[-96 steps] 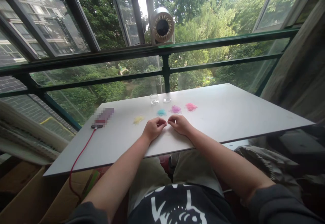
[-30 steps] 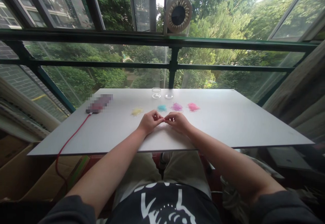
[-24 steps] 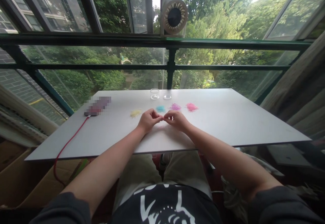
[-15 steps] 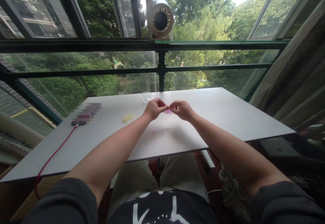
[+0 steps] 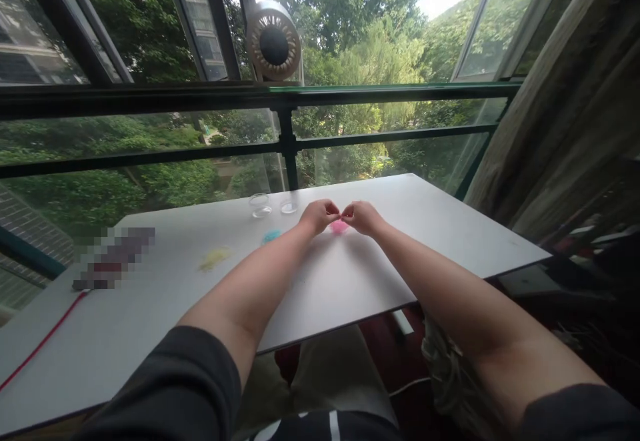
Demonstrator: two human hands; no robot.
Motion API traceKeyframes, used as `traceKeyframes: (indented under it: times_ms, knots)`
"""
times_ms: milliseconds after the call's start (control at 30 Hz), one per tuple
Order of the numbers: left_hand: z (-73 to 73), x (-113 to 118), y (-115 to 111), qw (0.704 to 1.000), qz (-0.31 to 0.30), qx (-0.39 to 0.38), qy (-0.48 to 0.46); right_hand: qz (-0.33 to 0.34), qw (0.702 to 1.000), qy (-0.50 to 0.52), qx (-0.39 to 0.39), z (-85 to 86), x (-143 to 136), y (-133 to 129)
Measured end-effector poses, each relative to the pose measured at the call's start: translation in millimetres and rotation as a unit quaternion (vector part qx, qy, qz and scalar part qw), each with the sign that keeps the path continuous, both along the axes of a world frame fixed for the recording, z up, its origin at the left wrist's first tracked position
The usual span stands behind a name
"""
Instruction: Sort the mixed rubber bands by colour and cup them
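Observation:
Above a small pink pile [image 5: 339, 226] on the white table, my left hand [image 5: 320, 216] and my right hand [image 5: 361, 217] meet at the fingertips. Both hands are closed in a pinch, and whatever is between the fingers is too small to make out. To the left of my left hand lies a blue pile [image 5: 271, 235], partly beside my forearm. Farther left is a loose yellow pile [image 5: 214, 258]. Two clear round dishes, one [image 5: 261, 206] at the left and another [image 5: 289, 207] nearer my left hand, stand towards the back edge.
The white table [image 5: 450, 227] ends at a green railing [image 5: 200, 154] and window. A blurred-out dark object [image 5: 117, 257] with a red cable [image 5: 45, 339] lies at the left. A round fan [image 5: 274, 44] is above the railing; a curtain [image 5: 540, 94] hangs at the right.
The view has turned to the right, so the table and railing appear farther left. The blue pile and second dish now show more plainly. My hands remain pinched together over the pink pile.

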State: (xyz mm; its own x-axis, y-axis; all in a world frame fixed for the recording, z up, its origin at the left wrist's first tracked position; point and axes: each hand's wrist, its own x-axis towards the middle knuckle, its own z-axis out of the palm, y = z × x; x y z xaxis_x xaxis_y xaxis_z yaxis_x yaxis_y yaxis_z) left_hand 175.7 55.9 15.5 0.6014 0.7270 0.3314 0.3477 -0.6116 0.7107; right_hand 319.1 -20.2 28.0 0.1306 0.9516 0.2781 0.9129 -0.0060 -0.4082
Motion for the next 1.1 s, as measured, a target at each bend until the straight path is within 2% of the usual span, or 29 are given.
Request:
traceKeyframes:
  times_ms: [167,300,467,600,700,800,867,967,1033,1100]
  knots:
    - [-4.9,12,12,0.998,-0.014,0.024,0.053,-0.018,0.999,0.0,-0.048,-5.6,10,14]
    - [-5.7,10,17,0.996,-0.021,0.045,0.078,-0.028,0.998,0.004,-0.064,-4.3,14,17]
    - [7.4,-8,19,0.993,-0.025,0.074,0.089,-0.035,0.997,0.014,-0.065,-0.5,17,12]
    - [31.1,-43,13,0.991,-0.033,0.1,0.088,-0.031,0.998,0.027,-0.048,6.8,22,3]
    - [50.0,-85,1,0.986,-0.043,0.113,0.115,-0.027,0.999,0.034,-0.027,12.4,21,-5]
    - [59.7,-135,-23,0.978,-0.063,0.094,0.177,0.013,1.0,0.026,-0.011,13.7,7,-16]
    - [56.9,-165,-44,0.974,-0.043,0.089,0.206,0.082,0.996,0.006,-0.026,11.8,-11,-26]
    - [39.1,-196,-76,0.971,0.009,0.093,0.221,0.2,0.978,-0.036,-0.055,7.3,-48,-42]
    - [23.4,-205,-93,0.97,0.037,0.095,0.218,0.249,0.965,-0.05,-0.068,5.4,-72,-50]
    - [9.7,-205,-106,0.969,0.061,0.108,0.215,0.269,0.958,-0.061,-0.079,5.3,-92,-53]
